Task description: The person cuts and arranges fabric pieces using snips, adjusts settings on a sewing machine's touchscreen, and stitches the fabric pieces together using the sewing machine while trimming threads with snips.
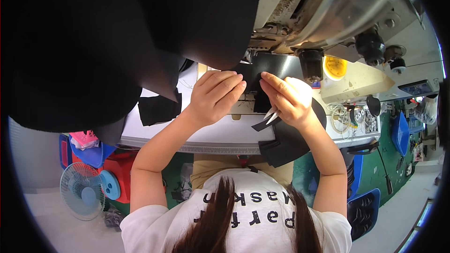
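My left hand (213, 94) and my right hand (289, 99) are side by side in front of a sewing machine (323, 14), just below its needle area. A smooth black sheet of material (281, 63) lies under the needle area. The left fingers press together at its left edge; whether they pinch or only press it is hard to see. My right thumb and fingertips close down on the same sheet. Two pointed metal blades of thread snips (272, 115) stick out from under my right palm. More black pieces (293, 138) lie below that hand, overhanging the table edge.
A large black sheet (117, 51) hangs close at upper left and hides much there. Another black piece (159, 109) rests on the white table (206, 136). A yellow-filled dish (335, 67) sits at right. Bins (363, 213) and a blue fan (83, 192) stand below the table.
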Demonstrator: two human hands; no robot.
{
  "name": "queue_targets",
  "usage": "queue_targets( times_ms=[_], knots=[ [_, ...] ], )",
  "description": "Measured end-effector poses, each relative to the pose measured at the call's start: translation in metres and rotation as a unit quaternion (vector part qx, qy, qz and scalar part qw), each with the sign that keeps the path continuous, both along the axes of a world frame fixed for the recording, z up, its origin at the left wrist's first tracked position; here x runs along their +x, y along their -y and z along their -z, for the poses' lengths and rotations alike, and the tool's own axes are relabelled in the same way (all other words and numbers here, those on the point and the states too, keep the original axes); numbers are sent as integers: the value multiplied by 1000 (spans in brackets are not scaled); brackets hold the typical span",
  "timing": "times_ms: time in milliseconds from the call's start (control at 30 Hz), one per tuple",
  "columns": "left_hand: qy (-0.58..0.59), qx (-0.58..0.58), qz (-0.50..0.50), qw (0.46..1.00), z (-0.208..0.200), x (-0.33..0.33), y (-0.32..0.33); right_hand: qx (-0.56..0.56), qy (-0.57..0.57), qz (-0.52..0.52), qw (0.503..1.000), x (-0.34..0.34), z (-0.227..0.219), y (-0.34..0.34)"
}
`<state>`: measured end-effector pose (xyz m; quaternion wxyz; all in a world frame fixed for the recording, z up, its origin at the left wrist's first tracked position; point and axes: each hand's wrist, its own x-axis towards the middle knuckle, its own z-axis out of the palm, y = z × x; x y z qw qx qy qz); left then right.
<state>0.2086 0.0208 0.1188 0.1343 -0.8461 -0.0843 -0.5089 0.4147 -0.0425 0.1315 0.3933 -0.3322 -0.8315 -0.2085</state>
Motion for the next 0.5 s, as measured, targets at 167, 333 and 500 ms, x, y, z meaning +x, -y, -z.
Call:
queue_targets(
  times_ms=[167,333,500],
  knots=[
    [12,-17,8,1000,-5,7,-9,-35,-47,17,998,4,-1,-11],
    [13,-15,0,1000,-3,5,-9,-54,-38,22,998,7,-4,-12],
    [19,-10,1,1000,-4,5,-8,-72,-32,22,997,7,-7,-11]
  ],
)
